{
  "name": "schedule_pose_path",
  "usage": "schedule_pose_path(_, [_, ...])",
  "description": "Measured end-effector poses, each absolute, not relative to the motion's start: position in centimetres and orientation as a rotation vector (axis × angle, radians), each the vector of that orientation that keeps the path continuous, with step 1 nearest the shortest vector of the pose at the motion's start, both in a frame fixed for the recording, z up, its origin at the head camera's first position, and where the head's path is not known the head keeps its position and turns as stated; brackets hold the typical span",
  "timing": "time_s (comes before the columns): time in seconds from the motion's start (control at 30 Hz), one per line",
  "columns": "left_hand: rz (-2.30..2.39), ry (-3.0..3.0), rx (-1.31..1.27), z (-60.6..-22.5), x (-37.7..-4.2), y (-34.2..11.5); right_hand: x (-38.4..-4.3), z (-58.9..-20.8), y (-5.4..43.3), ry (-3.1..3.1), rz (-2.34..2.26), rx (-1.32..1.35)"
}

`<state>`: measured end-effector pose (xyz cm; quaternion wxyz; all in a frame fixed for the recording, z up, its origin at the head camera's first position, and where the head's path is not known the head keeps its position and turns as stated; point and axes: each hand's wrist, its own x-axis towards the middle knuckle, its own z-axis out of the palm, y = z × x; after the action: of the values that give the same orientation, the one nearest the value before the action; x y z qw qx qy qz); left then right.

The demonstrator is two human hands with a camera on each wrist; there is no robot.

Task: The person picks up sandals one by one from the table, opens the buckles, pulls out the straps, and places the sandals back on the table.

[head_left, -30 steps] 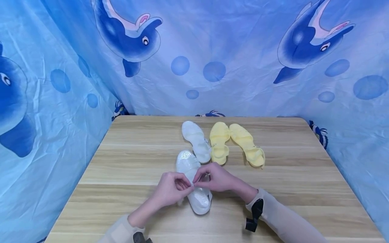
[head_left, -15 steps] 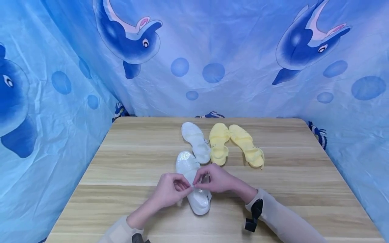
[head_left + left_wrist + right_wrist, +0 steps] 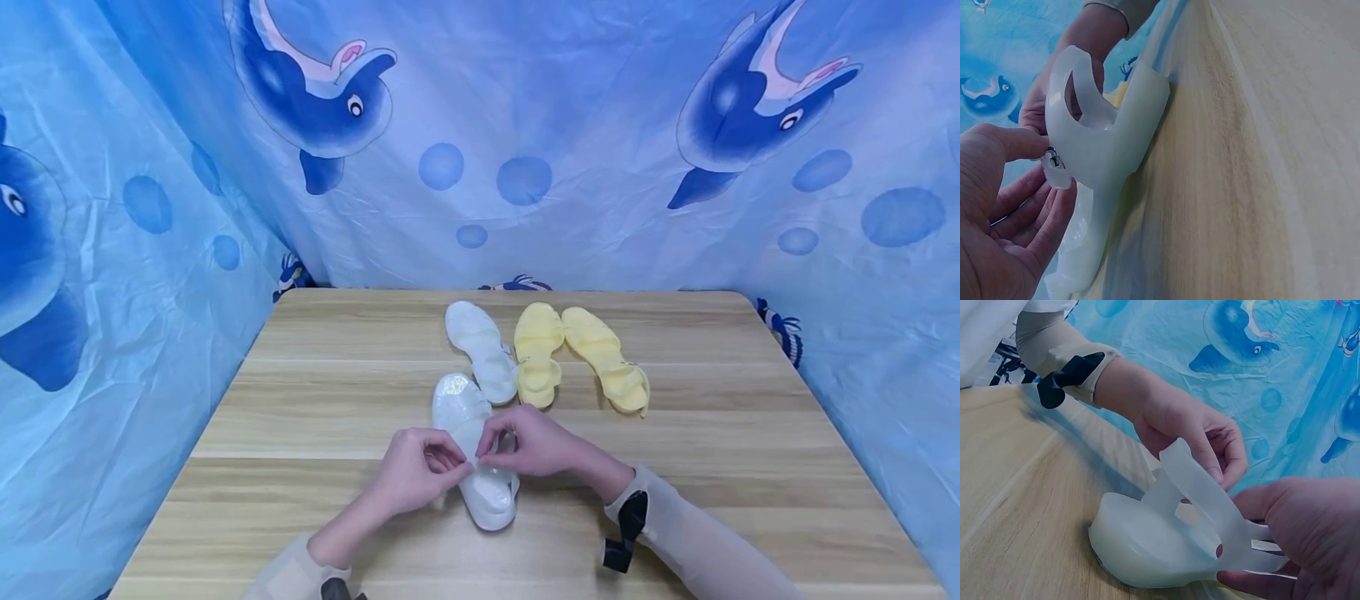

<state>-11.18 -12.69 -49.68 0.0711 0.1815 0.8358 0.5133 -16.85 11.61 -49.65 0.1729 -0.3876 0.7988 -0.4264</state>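
Observation:
A translucent white jelly sandal (image 3: 452, 408) lies on the table in front of the person, toe pointing away, its ankle strap (image 3: 1059, 87) standing up in a loop over the heel. My left hand (image 3: 415, 469) pinches the strap's end at a small metal buckle (image 3: 1054, 160) between thumb and index finger, on the sandal's left side. From the right, my right hand (image 3: 534, 439) pinches the strap too, thumb and forefinger meeting close to the left fingertips in the head view. In the right wrist view, the right fingers partly hide the strap near the buckle.
A second white sandal (image 3: 480, 350) lies just beyond the first. To its right are two yellow sandals, one straight (image 3: 537, 342) and one slanted (image 3: 600, 346). The wooden table (image 3: 337, 375) is bordered by a blue dolphin-print curtain (image 3: 585, 217).

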Motion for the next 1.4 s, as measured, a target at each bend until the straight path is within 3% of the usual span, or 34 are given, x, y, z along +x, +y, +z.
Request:
schedule_pose_path(1.1, [1.464,2.525,0.697,-49.8,-11.3,-12.4,-16.7,-50.0,11.4,2.246,-1.131,-1.309])
schedule_pose_path(1.4, [1.290,2.615,0.642,-48.6,-11.6,-12.0,-16.7,-50.1,11.6,2.234,-1.189,-1.223])
